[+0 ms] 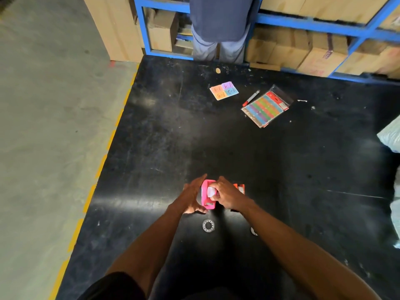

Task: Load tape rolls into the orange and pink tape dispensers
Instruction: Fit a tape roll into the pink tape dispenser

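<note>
The pink tape dispenser (207,197) stands on the black table (238,152) near its front edge. My left hand (192,197) lies flat against the dispenser's left side, fingers extended. My right hand (226,195) grips a whitish tape roll (211,190) at the dispenser's top. The orange dispenser (240,188) is just to the right, mostly hidden behind my right hand. A clear tape roll (208,225) lies flat on the table in front of the pink dispenser. Another small roll (253,231) shows beside my right forearm.
Coloured sticky notes (224,90), a red marker (251,98) and a packet of coloured labels (266,107) lie farther back. A person (219,29) stands at the table's far edge before blue shelving (303,20) with cardboard boxes. A white bag (390,137) is at the right edge.
</note>
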